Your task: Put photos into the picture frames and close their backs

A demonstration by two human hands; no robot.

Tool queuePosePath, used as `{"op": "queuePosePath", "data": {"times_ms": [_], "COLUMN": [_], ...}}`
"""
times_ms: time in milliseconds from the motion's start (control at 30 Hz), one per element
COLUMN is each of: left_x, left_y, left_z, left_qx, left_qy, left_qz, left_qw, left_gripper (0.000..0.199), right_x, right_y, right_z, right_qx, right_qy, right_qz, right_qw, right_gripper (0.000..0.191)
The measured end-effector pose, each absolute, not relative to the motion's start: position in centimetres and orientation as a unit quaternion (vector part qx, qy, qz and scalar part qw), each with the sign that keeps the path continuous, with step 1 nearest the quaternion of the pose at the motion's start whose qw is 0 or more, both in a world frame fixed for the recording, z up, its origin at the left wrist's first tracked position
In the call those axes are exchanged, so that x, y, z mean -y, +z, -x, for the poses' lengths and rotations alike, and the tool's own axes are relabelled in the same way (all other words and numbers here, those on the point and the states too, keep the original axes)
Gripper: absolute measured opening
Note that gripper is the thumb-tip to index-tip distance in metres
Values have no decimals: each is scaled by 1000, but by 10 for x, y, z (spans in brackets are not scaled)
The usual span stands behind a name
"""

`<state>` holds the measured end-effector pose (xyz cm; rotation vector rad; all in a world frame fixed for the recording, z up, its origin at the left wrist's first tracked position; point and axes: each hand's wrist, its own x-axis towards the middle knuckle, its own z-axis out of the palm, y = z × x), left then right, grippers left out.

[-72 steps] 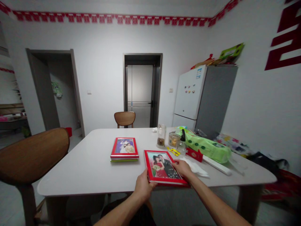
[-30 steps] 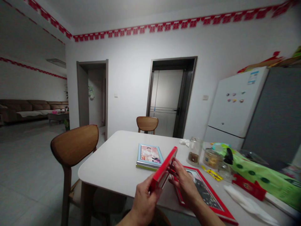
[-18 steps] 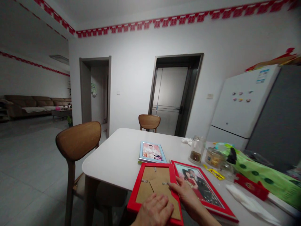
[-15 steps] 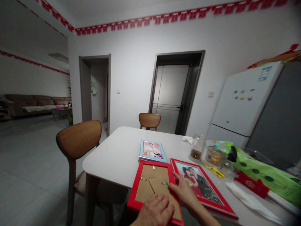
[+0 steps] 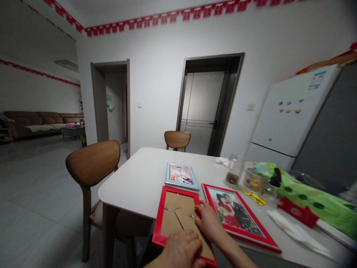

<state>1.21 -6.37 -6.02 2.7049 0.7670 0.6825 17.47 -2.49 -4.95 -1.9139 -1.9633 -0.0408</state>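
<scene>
A red picture frame (image 5: 160, 216) lies face down at the near table edge, its brown backing board (image 5: 170, 223) and metal clips showing. My left hand (image 5: 181, 247) rests flat on the lower part of the board, fingers side by side. My right hand (image 5: 209, 221) is curled over the frame's right side, fingertips by the right clip (image 5: 192, 215). Part of the right rail is hidden under that hand. To the right, a larger red frame (image 5: 267, 243) shows a photo of a couple. Behind lies a light blue frame (image 5: 167, 173), photo side up.
The white table (image 5: 134, 178) also holds a glass jar (image 5: 232, 173), a snack tub (image 5: 253, 181), a yellow packet (image 5: 255, 197), a red box (image 5: 298, 213), white tissue (image 5: 295, 229) and a green bag (image 5: 315, 201). Wooden chairs (image 5: 95, 163) stand left and behind.
The right hand's fingers have shifted up along the frame's right side and curled closer around the edge by the clip. My left hand stays on the board. The view has tilted slightly.
</scene>
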Motion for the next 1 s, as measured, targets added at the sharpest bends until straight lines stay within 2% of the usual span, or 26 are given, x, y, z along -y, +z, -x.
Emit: {"op": "queuePosePath", "data": {"times_ms": [133, 233, 467, 567, 733, 1000], "left_x": [36, 14, 8, 7, 4, 9], "left_y": [-47, -52, -68, -70, -69, -61], "left_z": [19, 35, 35, 33, 32, 32], "left_qx": [-443, -503, -507, -521, -529, -533], "left_qy": [299, 311, 331, 320, 289, 304], "left_qz": [-824, -776, -763, -764, -778, -758], "left_qw": [188, 220, 227, 208, 177, 221], "left_gripper": [49, 51, 51, 50, 46, 50], "right_x": [22, 20, 22, 19, 2, -12], "right_y": [-45, -43, -43, -43, -46, -49], "right_z": [-173, -171, -155, -130, -93, -102], "right_qx": [717, 715, 716, 745, 769, 733], "right_qy": [19, 15, -33, 2, 21, -6], "right_qz": [674, 675, 666, 623, 599, 643], "right_qw": [176, 183, 207, 239, 222, 224], "right_gripper": [21, 23, 25, 27, 25, 29]}}
